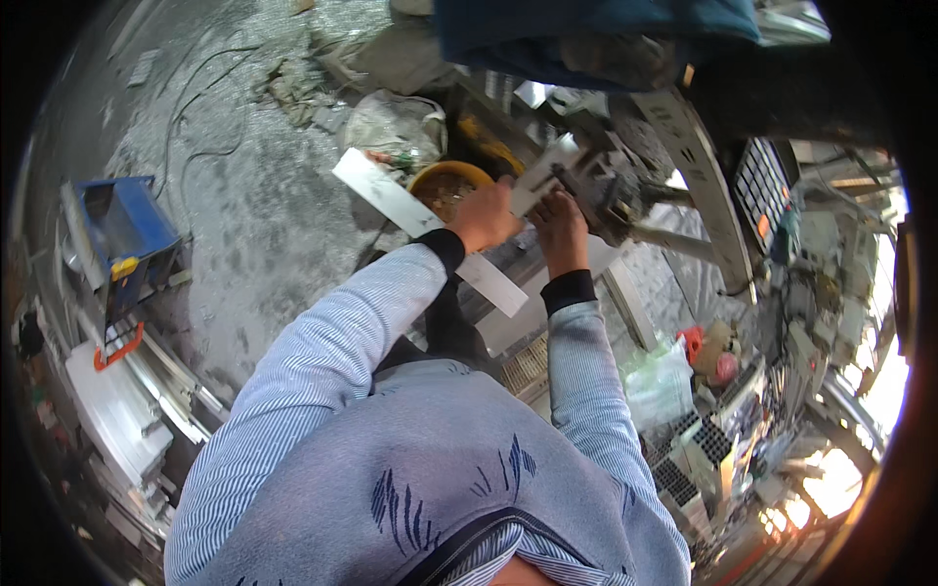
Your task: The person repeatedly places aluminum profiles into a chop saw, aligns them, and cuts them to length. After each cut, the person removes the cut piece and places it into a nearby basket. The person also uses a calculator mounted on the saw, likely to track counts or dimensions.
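A white strip (389, 195) is running under your left hand (486, 216) at the wrist. A machine (608, 200) is blocking the way just right of your right hand (562, 232). Floor (244, 244) is leaving you room leftward past the bucket (449, 168).

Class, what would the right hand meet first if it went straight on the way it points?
The right hand would probably meet the dark metal machine part just ahead, though depth is unclear.

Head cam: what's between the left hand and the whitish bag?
In the head view, the yellow round container lies between the left hand and the whitish bag.
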